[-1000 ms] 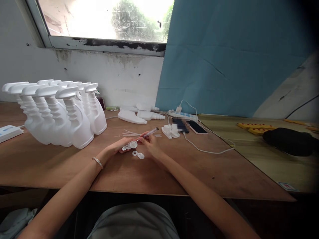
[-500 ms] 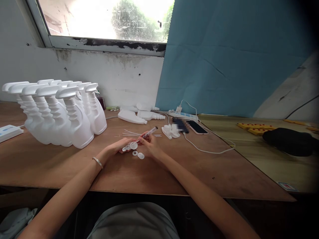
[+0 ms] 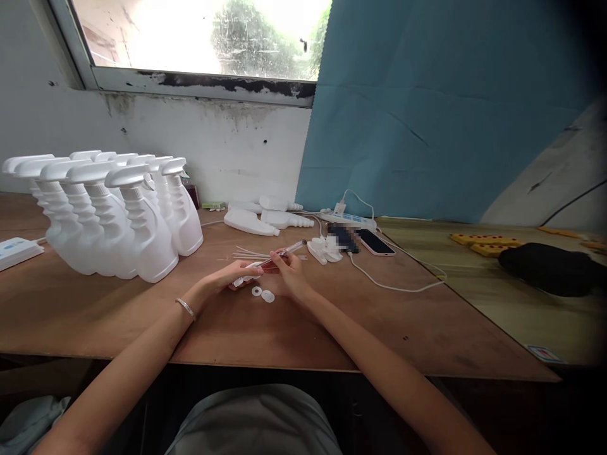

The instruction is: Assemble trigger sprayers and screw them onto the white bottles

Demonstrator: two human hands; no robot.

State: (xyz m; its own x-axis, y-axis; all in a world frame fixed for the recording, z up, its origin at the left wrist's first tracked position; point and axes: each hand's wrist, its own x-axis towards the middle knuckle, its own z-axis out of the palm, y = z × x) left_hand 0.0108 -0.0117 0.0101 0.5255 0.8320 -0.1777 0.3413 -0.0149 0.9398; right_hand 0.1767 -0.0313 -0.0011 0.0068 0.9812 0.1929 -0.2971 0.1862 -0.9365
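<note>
My left hand (image 3: 226, 279) rests on the wooden table (image 3: 118, 316) with its fingers closed round a small white plastic part (image 3: 245, 275). My right hand (image 3: 290, 273) pinches a thin pen-like tool (image 3: 286, 251) with a clear barrel, its tip touching the white part. Two white ring-shaped washers (image 3: 262, 294) lie on the table just in front of my hands. A few thin white tubes (image 3: 246, 254) lie behind my hands.
Several white spray bottles (image 3: 118, 215) stand in a group at the left. More bottles (image 3: 265, 218) lie flat near the wall. White trigger parts (image 3: 325, 248), a phone (image 3: 375, 242), a power strip (image 3: 348, 219) with cable, and a black object (image 3: 552, 268) sit to the right.
The pen-like tool has tilted lower, nearly level, and its tip has moved in under my left fingers. The white part is now more covered by my left hand.
</note>
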